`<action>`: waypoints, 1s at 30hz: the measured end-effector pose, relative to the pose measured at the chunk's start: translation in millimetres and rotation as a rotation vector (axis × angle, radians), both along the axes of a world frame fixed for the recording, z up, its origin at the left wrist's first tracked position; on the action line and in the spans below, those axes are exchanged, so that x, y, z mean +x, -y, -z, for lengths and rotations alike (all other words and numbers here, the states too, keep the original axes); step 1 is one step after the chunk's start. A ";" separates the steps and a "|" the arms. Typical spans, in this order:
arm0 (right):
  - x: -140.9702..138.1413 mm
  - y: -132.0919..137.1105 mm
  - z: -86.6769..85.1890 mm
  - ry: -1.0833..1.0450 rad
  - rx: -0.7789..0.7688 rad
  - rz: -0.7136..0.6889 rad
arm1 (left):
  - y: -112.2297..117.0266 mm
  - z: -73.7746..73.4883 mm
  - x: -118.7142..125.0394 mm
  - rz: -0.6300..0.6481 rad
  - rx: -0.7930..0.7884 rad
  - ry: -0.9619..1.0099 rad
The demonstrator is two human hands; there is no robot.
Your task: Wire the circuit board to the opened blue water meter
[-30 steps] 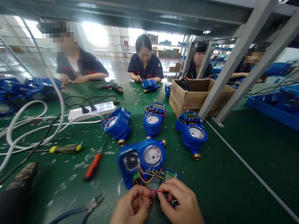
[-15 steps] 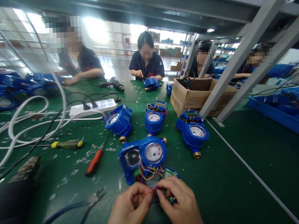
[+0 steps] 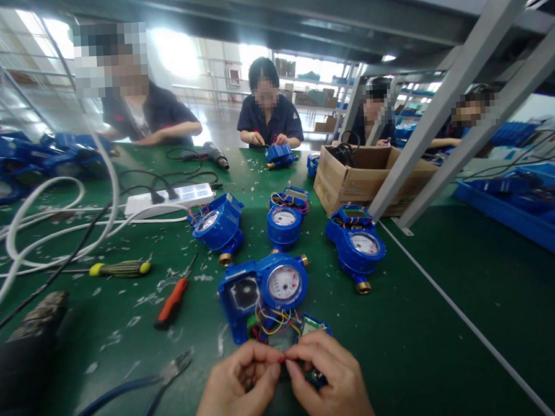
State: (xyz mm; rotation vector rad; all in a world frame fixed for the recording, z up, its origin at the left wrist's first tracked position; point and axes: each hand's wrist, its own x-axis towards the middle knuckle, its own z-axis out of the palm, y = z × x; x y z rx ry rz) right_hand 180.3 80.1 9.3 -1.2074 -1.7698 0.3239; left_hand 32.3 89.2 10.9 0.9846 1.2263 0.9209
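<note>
Close together at the bottom middle, my left hand point(image 3: 242, 383) and my right hand point(image 3: 328, 376) each pinch a thin red wire point(image 3: 282, 358) between thumb and forefinger. Just beyond them lies a blue water meter point(image 3: 285, 283) with its side housing open. Yellow, red and white wires point(image 3: 277, 323) spill from it towards my fingers. A small circuit board in a blue frame point(image 3: 315, 324) sits partly behind my right hand. The ends of the red wire are hidden by my fingertips.
More water meters point(image 3: 284, 226) stand behind. Cutting pliers point(image 3: 168, 378), an orange screwdriver point(image 3: 173, 300), a yellow-black screwdriver point(image 3: 122, 269) and a power strip point(image 3: 170, 200) lie left. A cardboard box point(image 3: 336, 183), metal post point(image 3: 439, 106) and blue tray point(image 3: 505, 218) are right. Several co-workers sit opposite.
My fingertips have come closer together on the red wire, and less of it shows between them. The co-worker opposite has brought a second hand up to a meter.
</note>
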 end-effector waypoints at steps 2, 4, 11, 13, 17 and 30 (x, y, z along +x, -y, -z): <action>0.2 0.2 0.6 0.001 0.005 -0.006 | 0.5 1.2 -0.7 0.006 0.006 -0.010; 0.8 0.4 0.9 0.005 -0.008 -0.015 | 0.5 2.2 -1.2 0.016 0.000 -0.020; 0.7 0.0 -0.3 0.009 -0.022 -0.020 | -0.8 -0.3 -2.2 0.099 0.059 -0.145; 0.3 0.0 0.2 0.025 0.003 -0.030 | -0.3 -1.6 -1.6 0.084 0.133 -0.226; -0.2 0.9 1.7 0.050 0.032 -0.043 | 1.0 -2.0 0.0 0.062 0.289 -0.355; -2.0 1.4 1.5 0.075 0.058 -0.031 | -0.4 0.9 -2.8 0.052 0.241 -0.326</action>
